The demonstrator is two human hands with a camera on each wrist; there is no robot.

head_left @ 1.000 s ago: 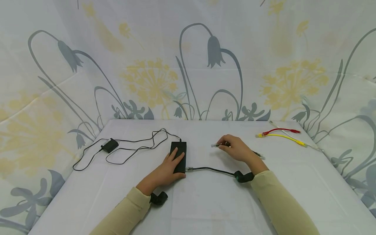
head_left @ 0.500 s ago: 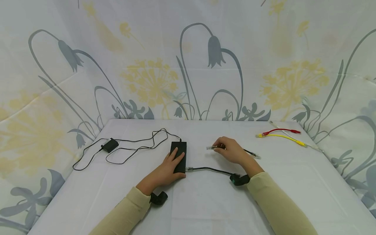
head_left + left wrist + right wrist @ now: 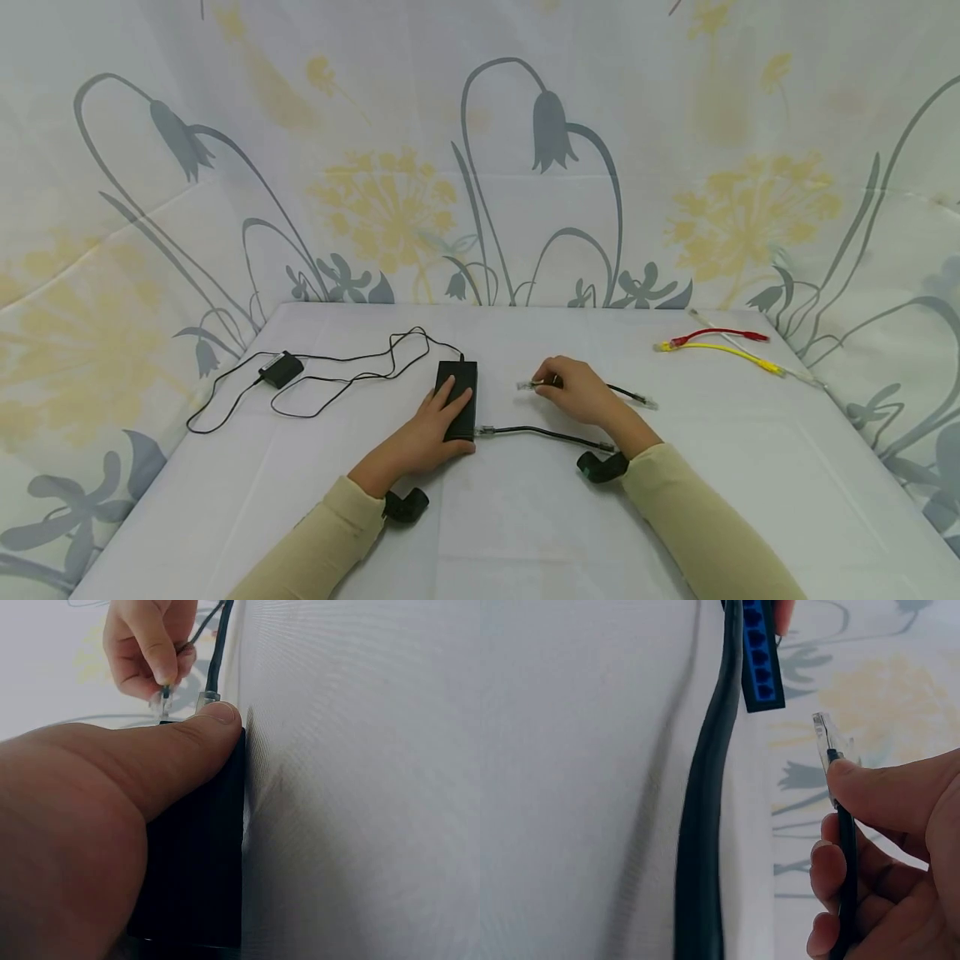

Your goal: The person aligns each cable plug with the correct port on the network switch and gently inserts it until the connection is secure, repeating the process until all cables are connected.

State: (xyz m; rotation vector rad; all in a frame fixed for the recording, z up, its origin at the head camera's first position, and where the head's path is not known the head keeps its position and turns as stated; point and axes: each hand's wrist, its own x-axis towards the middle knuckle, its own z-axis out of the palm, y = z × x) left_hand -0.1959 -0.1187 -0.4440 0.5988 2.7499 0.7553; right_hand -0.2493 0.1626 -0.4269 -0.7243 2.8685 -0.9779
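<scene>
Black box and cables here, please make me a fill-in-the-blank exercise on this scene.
1. The ____ hand rests on the black box.
2. The right hand holds a cable coloured ____.
3. The black box's row of ports is coloured ____.
4. The red cable and yellow cable lie toward the person's ____ side.
Missing words: left; black; blue; right.

Diffuse even light, soft shadow beside plugged-in black cable [image 3: 701,825], backdrop [image 3: 885,690] blurred in wrist views

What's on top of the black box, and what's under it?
The left hand lies on top of the black box, hiding part of its top. The white tabletop shows around it, but whatever is right underneath is covered.
</scene>
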